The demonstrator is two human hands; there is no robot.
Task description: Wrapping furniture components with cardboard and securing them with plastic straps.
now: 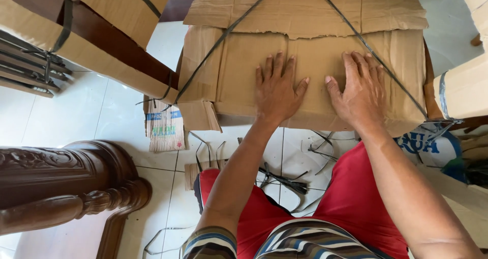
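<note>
I take the big cardboard-wrapped bundle (pixel 305 60) as my landmark; it fills the upper middle of my view, brown sheets layered over one another and crossed by two dark plastic straps (pixel 223 35) that run diagonally down and outward from its top. Left of the bundle, a second cardboard-wrapped piece (pixel 76 40) with dark wood showing through slants across the corner, strapped as well. Below and left of the bundle stands a carved dark wooden furniture leg (pixel 66 182) on the pale tiled floor (pixel 86 111). Right of the bundle I see more cardboard-covered pieces (pixel 465 88) at the frame edge.

Directly below the bundle are my red shorts (pixel 351 198) and the striped shirt hem (pixel 305 241). Between the shorts and the bundle's near edge, cut strap scraps (pixel 284 180) lie loose on the tiles, and a small printed cardboard scrap (pixel 165 126) sits just under the bundle's lower left corner.

My left hand (pixel 277 91) lies flat on the bundle's front sheet, palm down, fingers spread and straight, gripping nothing. My right hand (pixel 361 93) rests just beside it on the same sheet, also open and pressed flat, fingers closer together, its outer edge near the right strap. The thumbs point toward each other without touching.
</note>
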